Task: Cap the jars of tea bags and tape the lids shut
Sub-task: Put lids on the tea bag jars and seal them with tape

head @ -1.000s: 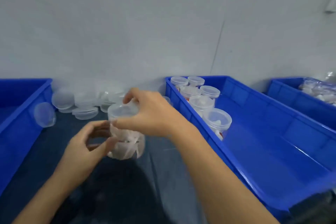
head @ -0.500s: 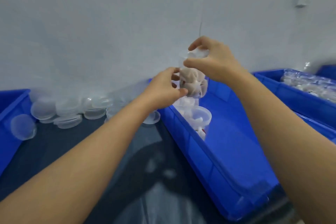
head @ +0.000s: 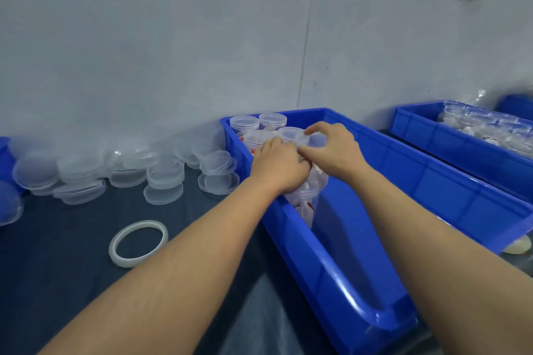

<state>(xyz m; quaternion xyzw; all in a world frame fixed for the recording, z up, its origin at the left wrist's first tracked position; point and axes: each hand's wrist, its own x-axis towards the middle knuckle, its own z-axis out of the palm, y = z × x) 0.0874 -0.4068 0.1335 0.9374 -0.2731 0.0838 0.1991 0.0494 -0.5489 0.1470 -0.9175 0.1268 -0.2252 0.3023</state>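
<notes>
We have carried the jar [head: 306, 184] from table into the bin [head: 432, 181]; both hands [head: 278, 166] [head: 331, 150] curl round it, lid [head: 313, 140] under right fingertips.

Capped clear jar [head: 310, 184] w/ tea bags, upright in blue bin [head: 432, 181].

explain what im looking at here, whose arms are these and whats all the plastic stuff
There is no machine here: the camera sits on a person's head, looking down at their own two arms. Both hands, left and right, hold a clear jar of tea bags over the middle blue bin, where other capped jars stand. On the dark table to the left lie loose clear lids and a roll of tape. Another blue bin of jars sits at the right.
</notes>
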